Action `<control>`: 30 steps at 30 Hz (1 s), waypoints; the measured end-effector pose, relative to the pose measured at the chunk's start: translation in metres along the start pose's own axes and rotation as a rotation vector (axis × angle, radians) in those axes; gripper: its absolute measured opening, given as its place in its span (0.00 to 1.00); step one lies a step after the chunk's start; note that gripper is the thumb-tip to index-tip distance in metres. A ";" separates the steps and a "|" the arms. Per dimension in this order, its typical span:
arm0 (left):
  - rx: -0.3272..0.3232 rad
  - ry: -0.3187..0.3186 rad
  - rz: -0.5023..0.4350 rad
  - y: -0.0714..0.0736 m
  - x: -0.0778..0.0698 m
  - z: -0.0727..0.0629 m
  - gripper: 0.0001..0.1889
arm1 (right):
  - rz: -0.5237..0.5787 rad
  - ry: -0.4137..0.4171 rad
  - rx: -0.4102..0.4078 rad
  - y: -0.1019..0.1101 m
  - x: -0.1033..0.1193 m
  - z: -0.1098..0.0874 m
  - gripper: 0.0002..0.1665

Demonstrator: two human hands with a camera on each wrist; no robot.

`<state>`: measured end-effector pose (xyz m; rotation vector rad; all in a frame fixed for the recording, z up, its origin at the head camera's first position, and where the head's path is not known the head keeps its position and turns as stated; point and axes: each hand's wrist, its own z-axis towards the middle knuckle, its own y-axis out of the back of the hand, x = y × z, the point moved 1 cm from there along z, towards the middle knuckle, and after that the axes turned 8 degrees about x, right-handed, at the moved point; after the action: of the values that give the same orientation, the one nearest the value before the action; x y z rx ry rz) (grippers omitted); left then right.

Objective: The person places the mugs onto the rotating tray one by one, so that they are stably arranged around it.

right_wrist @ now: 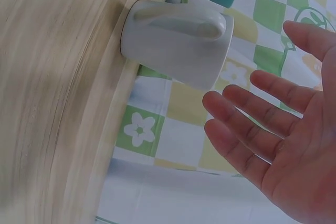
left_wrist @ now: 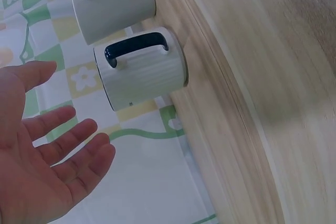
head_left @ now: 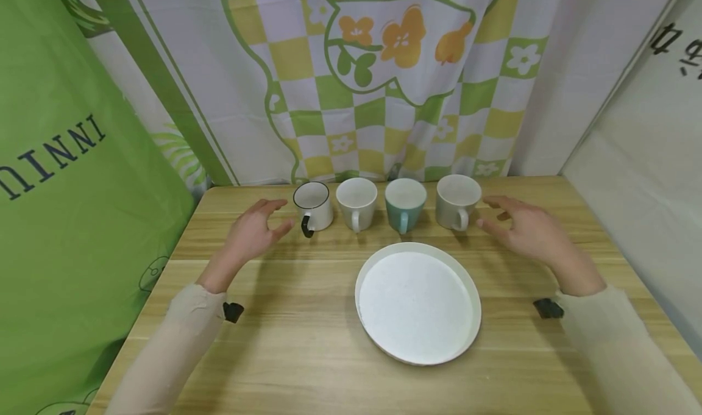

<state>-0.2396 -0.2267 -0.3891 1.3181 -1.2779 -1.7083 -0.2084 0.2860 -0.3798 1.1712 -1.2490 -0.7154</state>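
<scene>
Along the back of the table stand several mugs in a row. Leftmost is a white mug with a dark rim and black handle (head_left: 320, 217); beside it a plain white mug (head_left: 356, 206), then a teal mug (head_left: 403, 211), and a larger white mug (head_left: 454, 205) at the right end. My left hand (head_left: 253, 229), fingers spread and holding nothing, is just left of the black-handled mug (left_wrist: 144, 74). On the other side my right hand (head_left: 529, 229) is beside the right-end white mug (right_wrist: 170, 45), its fingers loosely extended and apart from it.
A round white tray (head_left: 419, 305) lies on the wooden table (head_left: 296, 342) in front of the mugs. Behind the back edge hangs a checkered, flowered curtain (head_left: 351, 110). A green cloth (head_left: 82, 220) borders the left side, a pale one (head_left: 647, 177) the right.
</scene>
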 end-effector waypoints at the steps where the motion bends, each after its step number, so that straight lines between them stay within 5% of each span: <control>1: -0.004 -0.007 -0.004 0.000 0.000 0.000 0.31 | 0.003 0.003 0.000 0.000 0.001 -0.001 0.42; 14: -0.042 -0.055 -0.119 -0.006 -0.009 -0.007 0.25 | 0.029 0.066 -0.030 -0.004 0.004 -0.007 0.36; 30: 0.013 -0.115 -0.235 -0.029 -0.027 -0.021 0.22 | 0.105 0.126 -0.054 -0.012 0.002 -0.011 0.32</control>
<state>-0.2094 -0.1994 -0.4080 1.4430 -1.2389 -1.9655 -0.1951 0.2831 -0.3893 1.0813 -1.1695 -0.5850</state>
